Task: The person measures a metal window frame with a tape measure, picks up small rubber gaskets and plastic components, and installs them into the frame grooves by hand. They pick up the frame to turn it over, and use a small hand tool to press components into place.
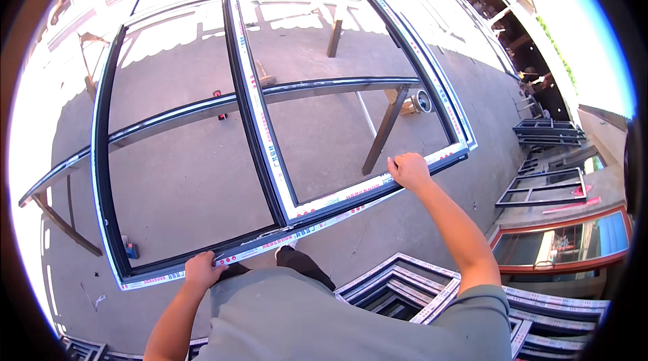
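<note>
Left hand (202, 270) is closing its fingers over the near rail of a big window frame (270, 151), gripping it close to the frame's left corner. Just left of that hand and a little beyond it, a small blue object (130, 250) is lying on the concrete floor (182, 178) under the frame. Running away from the hand, the frame is resting flat on trestles (383, 133), its black and white bars crossing in the middle. Right hand (408, 170) is curling around the same near rail, close to the frame's right corner, well apart from the left hand. Below and between both hands, more frames (418, 287) are lying stacked on the ground. Far right of the right hand, dark frames (543, 189) are lying on the floor.
</note>
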Demonstrator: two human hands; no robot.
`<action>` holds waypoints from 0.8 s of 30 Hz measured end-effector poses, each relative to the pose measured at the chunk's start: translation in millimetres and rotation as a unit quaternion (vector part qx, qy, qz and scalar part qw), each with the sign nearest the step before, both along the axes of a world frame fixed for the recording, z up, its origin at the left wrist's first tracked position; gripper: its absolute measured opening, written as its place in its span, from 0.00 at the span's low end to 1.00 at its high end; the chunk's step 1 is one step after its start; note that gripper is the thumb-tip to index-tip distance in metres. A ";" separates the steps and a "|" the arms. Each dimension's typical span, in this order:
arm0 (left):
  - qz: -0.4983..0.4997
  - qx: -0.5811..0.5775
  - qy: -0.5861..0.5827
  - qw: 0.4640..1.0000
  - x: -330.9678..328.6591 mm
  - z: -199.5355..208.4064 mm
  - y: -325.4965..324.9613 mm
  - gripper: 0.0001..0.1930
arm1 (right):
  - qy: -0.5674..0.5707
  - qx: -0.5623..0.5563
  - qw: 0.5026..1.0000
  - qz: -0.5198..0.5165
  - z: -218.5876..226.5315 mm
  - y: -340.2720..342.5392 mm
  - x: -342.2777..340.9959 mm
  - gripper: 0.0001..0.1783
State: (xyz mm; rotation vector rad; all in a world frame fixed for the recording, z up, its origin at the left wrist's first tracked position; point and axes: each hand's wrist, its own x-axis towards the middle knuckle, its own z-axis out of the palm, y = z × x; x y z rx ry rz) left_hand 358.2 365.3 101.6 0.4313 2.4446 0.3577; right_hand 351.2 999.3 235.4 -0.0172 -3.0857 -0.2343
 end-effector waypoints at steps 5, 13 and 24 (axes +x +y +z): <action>0.123 -0.036 0.077 0.989 30.5 27.1 40.0 0.20 | -0.058 -0.115 0.992 -0.018 -92.6 38.7 -12.6 0.27; 0.369 0.295 -0.058 0.880 56.9 71.2 93.0 0.26 | -0.078 -0.179 0.981 -0.006 -137.2 64.1 -6.8 0.26; 0.527 0.570 -0.201 0.598 81.9 111.7 86.8 0.32 | 0.005 -0.285 0.939 0.191 -50.0 -90.3 6.9 0.11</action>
